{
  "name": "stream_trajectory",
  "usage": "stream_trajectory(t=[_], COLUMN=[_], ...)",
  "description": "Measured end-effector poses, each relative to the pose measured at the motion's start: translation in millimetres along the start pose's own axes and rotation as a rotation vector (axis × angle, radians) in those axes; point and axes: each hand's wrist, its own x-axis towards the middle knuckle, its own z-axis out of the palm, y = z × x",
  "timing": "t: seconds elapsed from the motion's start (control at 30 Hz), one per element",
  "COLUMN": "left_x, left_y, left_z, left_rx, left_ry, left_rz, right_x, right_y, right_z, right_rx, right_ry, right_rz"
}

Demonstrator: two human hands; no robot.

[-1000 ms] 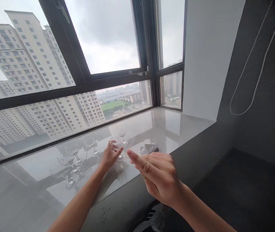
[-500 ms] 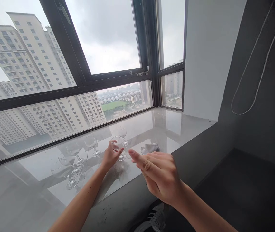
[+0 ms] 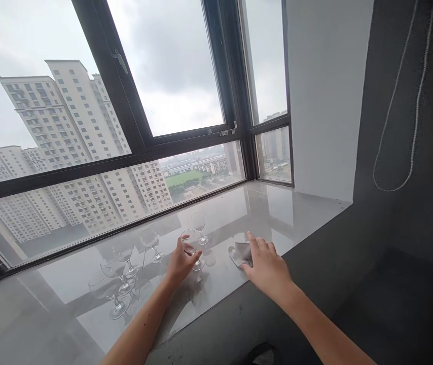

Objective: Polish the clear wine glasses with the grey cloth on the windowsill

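Observation:
My left hand (image 3: 180, 262) is closed around the bowl of a clear stemmed wine glass (image 3: 199, 264), which stands upright on a shiny window sill (image 3: 216, 281). Off to the right, my right hand (image 3: 269, 266) has its thumb and fingers spread at the right side of a crumpled grey-white cloth (image 3: 241, 251). Whether those fingertips touch the cloth I cannot tell. Just behind the held glass stands another wine glass (image 3: 199, 225).
Several more stemmed glasses (image 3: 119, 308) stand in a row left of my left forearm. The dark-framed window (image 3: 140, 159) borders the sill at the back. A white wall (image 3: 323, 101) rises at right, and a looped cord (image 3: 386, 188) hangs beyond it.
My right hand has moved right and forward to the cloth, and its fingers have spread. My left hand stays on the wine glass. The whole view has tilted upward slightly.

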Motion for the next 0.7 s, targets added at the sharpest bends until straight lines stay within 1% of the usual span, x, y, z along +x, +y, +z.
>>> stream_trajectory(t=[0.07, 0.2, 0.37, 0.53, 0.63, 0.7], left_x=[1, 4, 1, -2, -2, -2], left_y=[-3, -6, -1, 5, 6, 7], left_z=[0, -2, -3, -4, -3, -1], left_rx=[0.047, 0.197, 0.304, 0.365, 0.348, 0.291], left_ry=[0.007, -0.005, -0.117, -0.193, -0.238, -0.241], left_rz=[0.002, -0.017, -0.025, 0.061, 0.096, 0.121], right_x=[3, 6, 8, 11, 13, 15], right_y=[6, 13, 15, 19, 23, 24], right_z=[9, 15, 14, 23, 32, 33], right_rx=[0.005, 0.054, 0.089, 0.151, 0.268, 0.367], right_ry=[-0.051, -0.073, -0.067, -0.003, 0.011, 0.043], right_rz=[0.037, 0.083, 0.072, 0.051, 0.043, 0.038])
